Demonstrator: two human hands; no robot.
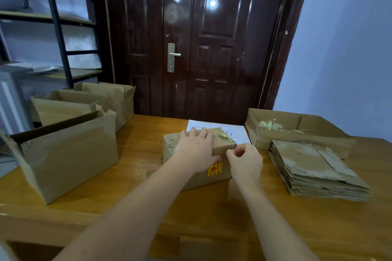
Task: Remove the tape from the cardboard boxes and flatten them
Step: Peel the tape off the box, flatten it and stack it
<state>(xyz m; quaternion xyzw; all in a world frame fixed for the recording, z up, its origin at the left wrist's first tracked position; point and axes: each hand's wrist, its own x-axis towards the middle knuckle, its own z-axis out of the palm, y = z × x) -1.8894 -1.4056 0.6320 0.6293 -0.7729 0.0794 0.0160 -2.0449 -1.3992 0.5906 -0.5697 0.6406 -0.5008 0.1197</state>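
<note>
Forearms: both are reaching forward from the near edge over the wooden tabletop [135,201].
Left hand [196,150]: is lying spread on top of the small sealed box [220,148], fingers over its far edge and thumb curling around the near top edge, gripping it.
Right hand [246,161]: is pinching at clear tape [230,144] on the box's right corner, fingertips drawn together.
Small sealed box: is sitting mid-tabletop, a yellow and red sticker [214,169] showing on its near side, a white sheet of paper [220,128] lying partly under its far edge.
Flattened boxes [314,167]: are lying stacked to the right.
Shallow open box [297,131]: is sitting just behind that stack, holding a wad of crumpled tape [271,126].
Open boxes [70,148]: are standing in a group on the left.
Door [201,38]: is standing closed beyond the tabletop.
</note>
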